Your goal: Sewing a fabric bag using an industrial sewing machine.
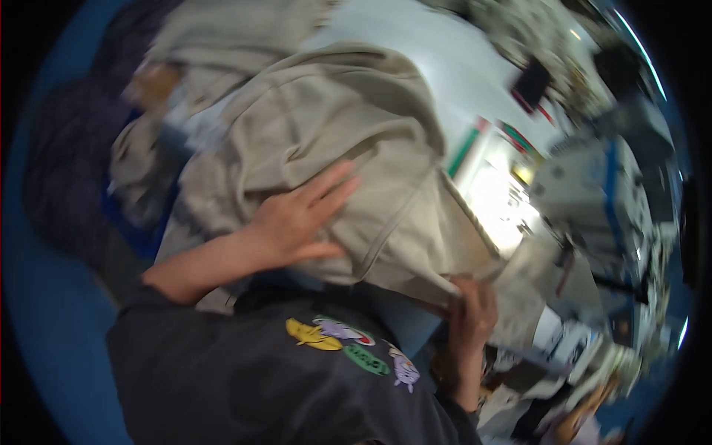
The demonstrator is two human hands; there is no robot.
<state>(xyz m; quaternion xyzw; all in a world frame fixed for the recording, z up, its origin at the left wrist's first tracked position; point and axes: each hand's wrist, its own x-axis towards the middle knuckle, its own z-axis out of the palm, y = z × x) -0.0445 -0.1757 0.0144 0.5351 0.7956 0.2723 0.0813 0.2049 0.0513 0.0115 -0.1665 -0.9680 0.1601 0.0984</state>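
A large beige cloth piece [400,178], with a seam running across it, lies rumpled over the white table in front of me. My left hand [304,215] rests flat on the cloth with its fingers apart. At the near right edge of the cloth, my right hand [475,308] has its fingers curled round the fabric. Motion blurs that hand a little, and its fingertips are partly hidden.
A white sewing machine [582,185] stands at the right beside a brightly lit spot. A dark phone [531,84] lies on the white tabletop [452,55]. At the left is a blue crate [144,241] holding cloth. More beige fabric [237,30] lies at the far left.
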